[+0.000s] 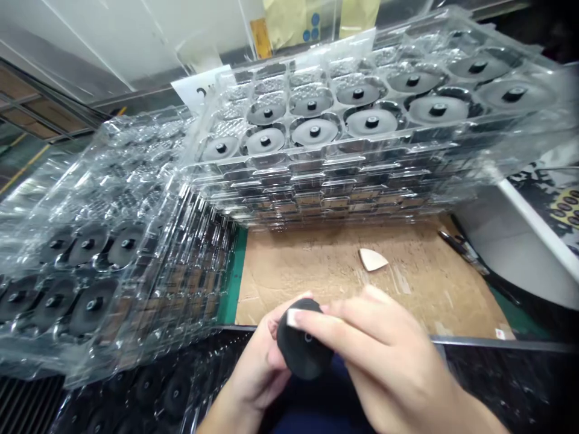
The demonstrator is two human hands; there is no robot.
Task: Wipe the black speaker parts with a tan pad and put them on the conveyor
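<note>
My left hand (pixel 257 361) is closed around the edge of a black round disc-shaped part (pixel 305 361), holding it tilted toward me. A small ring mark shows near the middle of its face. My right hand (pixel 384 349) lies over the part's right side, its index finger stretched across the face and the other fingers bent at the rim. At that index fingertip is something small and white (pixel 295 317); whether it is a finger cover or a separate pad, I cannot tell. A white, rounded-triangular piece (pixel 373 260) lies on the cardboard (pixel 289 265) beyond my hands.
Stacked clear plastic trays (pixel 316 160) stand at the back, with black round parts (pixel 315 129) in their pockets. Another tray stack (pixel 149 253) rises at left. A black pen (pixel 452 242) lies at right beside a grey-white curved surface (pixel 511 241). More trays with dark parts (pixel 174 392) sit low in front.
</note>
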